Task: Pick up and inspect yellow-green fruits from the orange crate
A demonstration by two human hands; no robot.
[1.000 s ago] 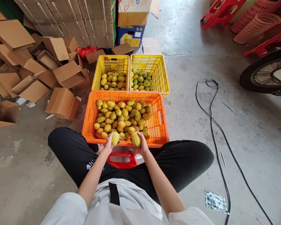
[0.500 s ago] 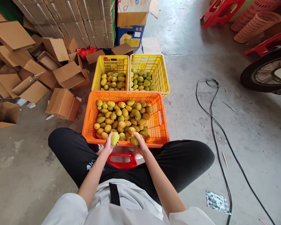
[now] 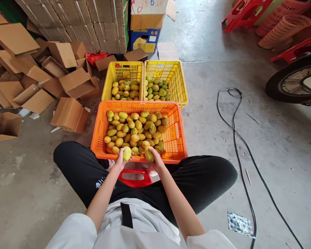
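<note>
My left hand [image 3: 120, 160] is closed round a yellow-green oval fruit [image 3: 127, 154], thumb along its side. A second fruit of the same kind [image 3: 149, 155] sits in my right hand [image 3: 158, 161], which is also closed. Both hands are held a short way apart at the near rim of an orange plastic crate [image 3: 175, 133]. Inside that crate lies a heap of oval fruits [image 3: 134, 130], yellow, orange and green, with some bare crate at its right end. Their exact kind I cannot tell.
Beyond the orange crate stand two yellow crates, the left one [image 3: 106, 81] and the right one [image 3: 180, 81], partly filled with fruit. Cardboard boxes [image 3: 67, 112] litter the left floor. A red stool [image 3: 146, 178] shows between my legs. Black cable [image 3: 233, 128] lies at right near a wheel [image 3: 277, 84].
My right hand has shifted very slightly left and turned its fruit a little. The left hand keeps its fruit in nearly the same place. The crates have not moved.
</note>
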